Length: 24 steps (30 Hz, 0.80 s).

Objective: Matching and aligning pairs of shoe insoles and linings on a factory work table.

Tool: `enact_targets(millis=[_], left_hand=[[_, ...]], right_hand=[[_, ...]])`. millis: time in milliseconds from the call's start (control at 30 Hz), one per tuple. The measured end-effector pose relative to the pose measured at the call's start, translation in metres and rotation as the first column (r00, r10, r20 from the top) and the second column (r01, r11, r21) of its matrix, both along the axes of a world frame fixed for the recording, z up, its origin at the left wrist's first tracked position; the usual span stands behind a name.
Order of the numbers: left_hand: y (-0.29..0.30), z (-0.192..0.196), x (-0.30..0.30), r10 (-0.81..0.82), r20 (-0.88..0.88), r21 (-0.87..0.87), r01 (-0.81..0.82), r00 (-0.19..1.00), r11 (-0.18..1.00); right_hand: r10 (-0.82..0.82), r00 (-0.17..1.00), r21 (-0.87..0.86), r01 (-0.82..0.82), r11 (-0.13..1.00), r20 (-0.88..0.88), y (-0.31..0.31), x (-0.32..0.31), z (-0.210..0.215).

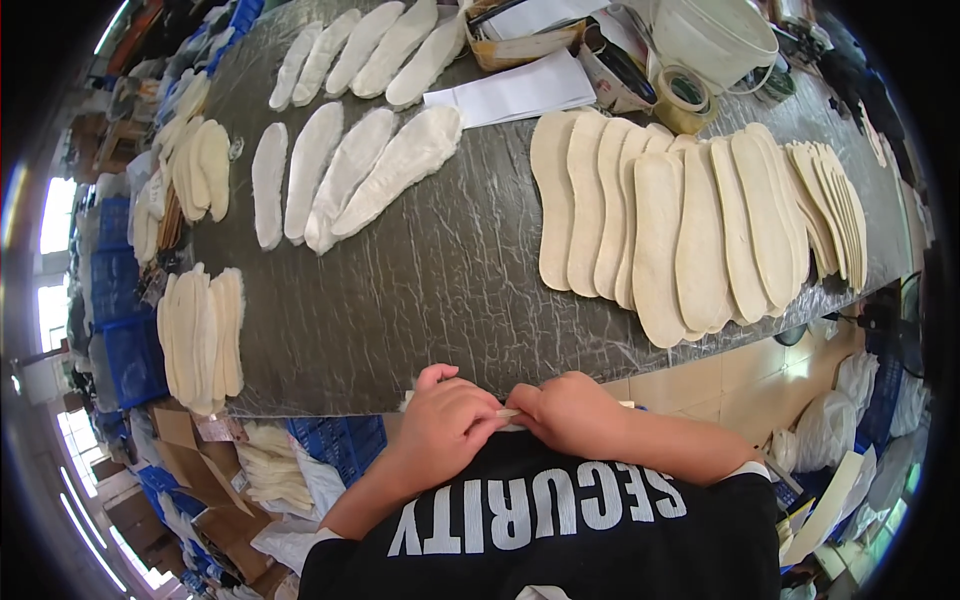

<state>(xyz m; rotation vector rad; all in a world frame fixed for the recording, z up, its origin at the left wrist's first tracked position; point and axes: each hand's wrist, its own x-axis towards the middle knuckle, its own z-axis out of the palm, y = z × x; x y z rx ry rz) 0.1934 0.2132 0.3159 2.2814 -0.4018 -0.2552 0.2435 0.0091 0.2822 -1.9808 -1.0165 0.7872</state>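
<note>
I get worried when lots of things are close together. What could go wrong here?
The beige insoles overlap one another, and some lie close to the near edge of the table, so a bump might make a few slide off.

The left hand and right hand pinch a small pale piece by that edge. If the fingers slipped, it could drop.

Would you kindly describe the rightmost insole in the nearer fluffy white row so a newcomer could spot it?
On the big dark table, find the fanned cream insoles at the right. To their left lies the nearer row of fluffy white insoles, four in all. Yours is the rightmost insole, slanting more than the other three.
</note>
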Motion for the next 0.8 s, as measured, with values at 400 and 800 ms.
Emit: enact_targets(millis=[400, 800], left_hand=[[0.011, 0.000, -0.003, 0.065, -0.020, 0.013, -0.065, 0.998, 0.998], [0.008, -0.005, -0.005, 0.125, 0.210, 0.034, -0.135, 0.970, 0.990]], right_hand=[[-0.124, 0.985, 0.110, 0.111, 0.988, 0.118, 0.000, -0.005, -0.003], [-0.168, 0.979, 0.062, 0.175, 0.983, -0.115, 0.000, 0.003, 0.005]])
